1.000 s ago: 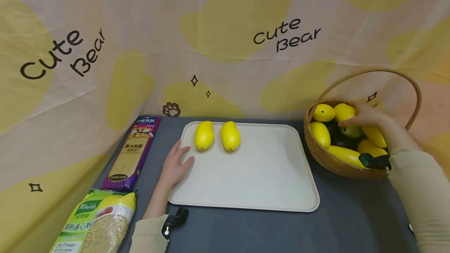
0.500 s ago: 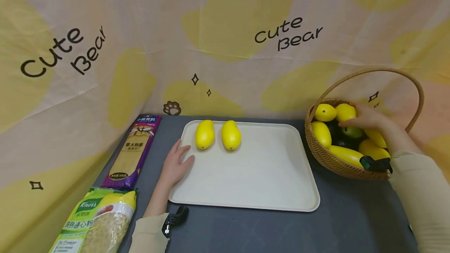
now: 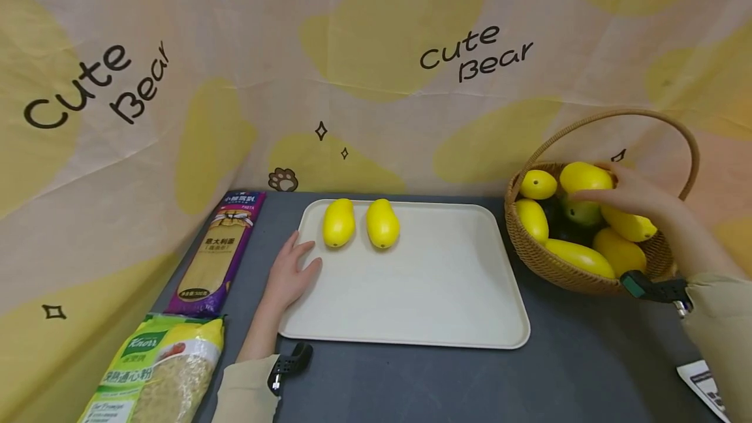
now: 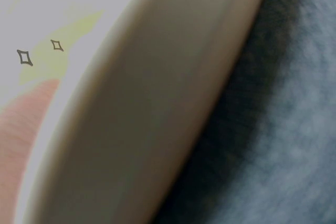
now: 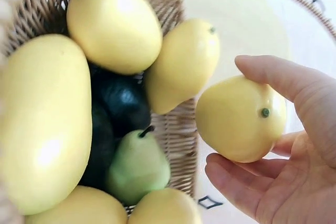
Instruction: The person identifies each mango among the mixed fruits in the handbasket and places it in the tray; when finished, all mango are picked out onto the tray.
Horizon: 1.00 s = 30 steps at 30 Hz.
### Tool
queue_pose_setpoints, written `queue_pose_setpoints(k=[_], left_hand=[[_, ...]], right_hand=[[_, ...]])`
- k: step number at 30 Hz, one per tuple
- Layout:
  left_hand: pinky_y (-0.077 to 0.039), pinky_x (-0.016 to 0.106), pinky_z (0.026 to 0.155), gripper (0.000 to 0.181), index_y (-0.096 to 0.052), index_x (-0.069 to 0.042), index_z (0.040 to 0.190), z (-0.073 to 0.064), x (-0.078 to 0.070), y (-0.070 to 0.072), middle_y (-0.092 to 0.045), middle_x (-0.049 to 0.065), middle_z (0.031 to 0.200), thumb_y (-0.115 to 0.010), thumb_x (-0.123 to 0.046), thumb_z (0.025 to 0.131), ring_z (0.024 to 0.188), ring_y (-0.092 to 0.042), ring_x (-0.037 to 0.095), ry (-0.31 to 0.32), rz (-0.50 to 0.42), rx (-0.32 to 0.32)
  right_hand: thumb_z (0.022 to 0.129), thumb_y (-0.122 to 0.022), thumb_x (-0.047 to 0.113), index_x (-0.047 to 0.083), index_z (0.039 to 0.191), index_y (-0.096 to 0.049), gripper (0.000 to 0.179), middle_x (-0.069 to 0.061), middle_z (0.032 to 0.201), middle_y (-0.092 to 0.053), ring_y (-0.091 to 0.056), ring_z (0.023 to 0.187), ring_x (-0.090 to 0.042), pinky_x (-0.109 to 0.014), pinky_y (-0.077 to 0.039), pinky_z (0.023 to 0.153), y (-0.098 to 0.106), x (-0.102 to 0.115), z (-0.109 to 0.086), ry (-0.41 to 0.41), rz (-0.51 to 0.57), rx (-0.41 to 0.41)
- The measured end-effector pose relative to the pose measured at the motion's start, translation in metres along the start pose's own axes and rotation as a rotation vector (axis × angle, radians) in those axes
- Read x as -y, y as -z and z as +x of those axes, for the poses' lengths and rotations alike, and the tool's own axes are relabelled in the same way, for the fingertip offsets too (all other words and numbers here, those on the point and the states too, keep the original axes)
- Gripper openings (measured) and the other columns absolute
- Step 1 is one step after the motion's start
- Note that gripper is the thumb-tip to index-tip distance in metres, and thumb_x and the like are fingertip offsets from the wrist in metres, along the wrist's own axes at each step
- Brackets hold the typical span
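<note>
My right hand [image 3: 637, 194] grips a yellow mango [image 5: 233, 119] between thumb and fingers, just above the far side of the wicker basket [image 3: 537, 263]. Below it in the basket lie several other yellow fruits, a green pear [image 5: 139, 169] and dark, partly hidden fruits [image 5: 125, 100]. My left hand [image 3: 290, 276] rests over the left rim of the white tray [image 3: 440, 279], its fingers relaxed and spread. Two yellow mangoes lie side by side at the tray's back left, a left one [image 3: 339, 222] and a right one [image 3: 382, 224]. The left wrist view shows mostly the tray's edge [image 4: 131, 98].
The basket's tall handle [image 3: 623, 111] arches over the fruit. Left of the tray lie a purple pasta packet [image 3: 217, 250] and a green-yellow Knorr bag [image 3: 158, 371]. A printed white paper [image 3: 702, 380] lies at the lower right. A patterned cloth [image 3: 364, 70] hangs behind.
My right hand has taken hold of the mango and raised it slightly, so more of the pear shows beneath. The right forearm has shifted right, uncovering the white paper. The left hand stays put.
</note>
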<state>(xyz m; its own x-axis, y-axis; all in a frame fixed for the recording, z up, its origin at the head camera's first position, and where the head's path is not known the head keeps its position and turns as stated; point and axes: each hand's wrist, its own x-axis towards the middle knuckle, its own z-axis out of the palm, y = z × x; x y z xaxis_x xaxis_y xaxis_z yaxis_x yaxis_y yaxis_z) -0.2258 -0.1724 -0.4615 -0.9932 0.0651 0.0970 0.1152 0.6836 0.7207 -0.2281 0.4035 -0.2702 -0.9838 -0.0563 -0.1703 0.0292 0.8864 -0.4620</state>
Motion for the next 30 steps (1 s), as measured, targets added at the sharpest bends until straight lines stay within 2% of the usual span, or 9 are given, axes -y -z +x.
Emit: queue_pose_setpoints(k=[7,16,20,23,25,30], left_hand=[[-0.018,0.058,0.114,0.048,-0.054,-0.002,0.136,-0.001,0.000,0.001,-0.018,0.019,0.159,-0.061,-0.024,0.094,0.143,-0.022,0.041,0.003,-0.003,0.005],[-0.019,0.059,0.113,0.048,-0.054,-0.003,0.136,-0.001,-0.002,0.002,-0.018,0.019,0.160,-0.061,-0.024,0.094,0.143,-0.022,0.042,0.012,-0.009,0.008],[-0.018,0.059,0.113,0.048,-0.054,-0.002,0.136,-0.001,-0.002,0.002,-0.018,0.019,0.160,-0.061,-0.024,0.094,0.143,-0.021,0.041,0.008,-0.008,0.008],[-0.018,0.059,0.113,0.048,-0.054,-0.002,0.136,-0.002,-0.002,0.003,-0.018,0.019,0.159,-0.061,-0.024,0.094,0.143,-0.021,0.041,0.004,-0.012,0.006],[-0.018,0.059,0.113,0.048,-0.054,-0.002,0.136,-0.002,-0.002,0.003,-0.019,0.020,0.159,-0.061,-0.024,0.094,0.143,-0.021,0.042,0.000,-0.014,0.005],[-0.019,0.060,0.113,0.047,-0.055,-0.002,0.135,-0.001,-0.001,0.002,-0.019,0.019,0.159,-0.061,-0.024,0.094,0.143,-0.022,0.042,-0.003,-0.021,0.004]], right_hand=[[0.093,-0.060,0.047,-0.002,0.154,-0.010,0.093,-0.036,0.142,-0.029,-0.034,0.122,-0.052,-0.064,-0.033,0.093,-0.007,0.019,-0.024,0.056,0.036,-0.073],[0.090,-0.067,0.045,0.008,0.157,-0.012,0.093,-0.033,0.141,-0.035,-0.042,0.117,-0.049,-0.056,-0.043,0.082,-0.034,0.044,-0.059,0.074,0.057,-0.142],[0.088,-0.071,0.042,0.009,0.155,-0.020,0.091,-0.030,0.135,-0.043,-0.052,0.105,-0.043,-0.041,-0.048,0.072,-0.050,0.056,-0.070,0.117,0.050,-0.193],[0.087,-0.072,0.041,0.011,0.155,-0.022,0.089,-0.028,0.131,-0.047,-0.055,0.100,-0.038,-0.030,-0.047,0.068,-0.064,0.065,-0.075,0.142,0.076,-0.209],[0.087,-0.071,0.043,0.015,0.156,-0.021,0.090,-0.027,0.132,-0.047,-0.056,0.102,-0.038,-0.031,-0.048,0.071,-0.074,0.072,-0.076,0.144,0.110,-0.199],[0.086,-0.071,0.047,0.023,0.156,-0.021,0.090,-0.022,0.139,-0.044,-0.054,0.114,-0.037,-0.047,-0.051,0.085,-0.101,0.089,-0.069,0.168,0.191,-0.153]])
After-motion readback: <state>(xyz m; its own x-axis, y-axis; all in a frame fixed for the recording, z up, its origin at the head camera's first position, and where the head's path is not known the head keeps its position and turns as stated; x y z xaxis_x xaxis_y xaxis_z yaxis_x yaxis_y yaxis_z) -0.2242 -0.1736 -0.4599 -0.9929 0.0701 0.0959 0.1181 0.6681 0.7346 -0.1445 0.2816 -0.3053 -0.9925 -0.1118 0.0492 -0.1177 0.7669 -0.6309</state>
